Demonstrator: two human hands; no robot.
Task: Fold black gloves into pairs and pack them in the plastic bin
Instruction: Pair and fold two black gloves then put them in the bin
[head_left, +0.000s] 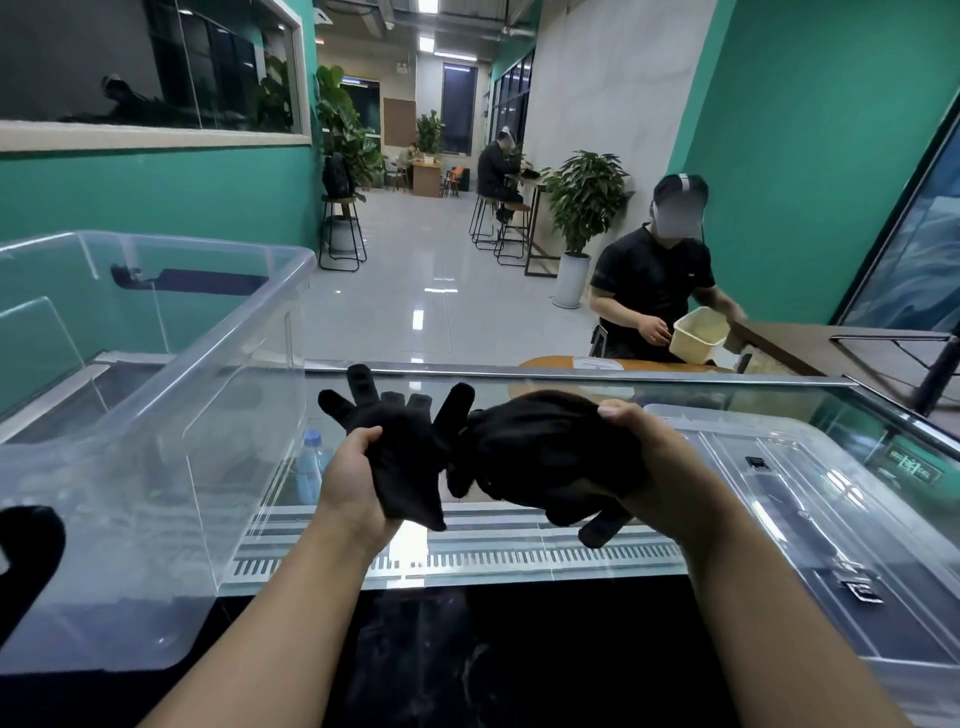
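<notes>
Pairing step in hand at frame centre. Left hand fingers grip a spread glove; right hand fingers clutch a bunched glove, possibly more than one. Next: align, fold, then reach left to the bin.

It was a café-like office lounge, shown by teal walls, bar stools, potted plants and a glass display counter.

Left hand, right hand raised, fingers clenched.
</notes>
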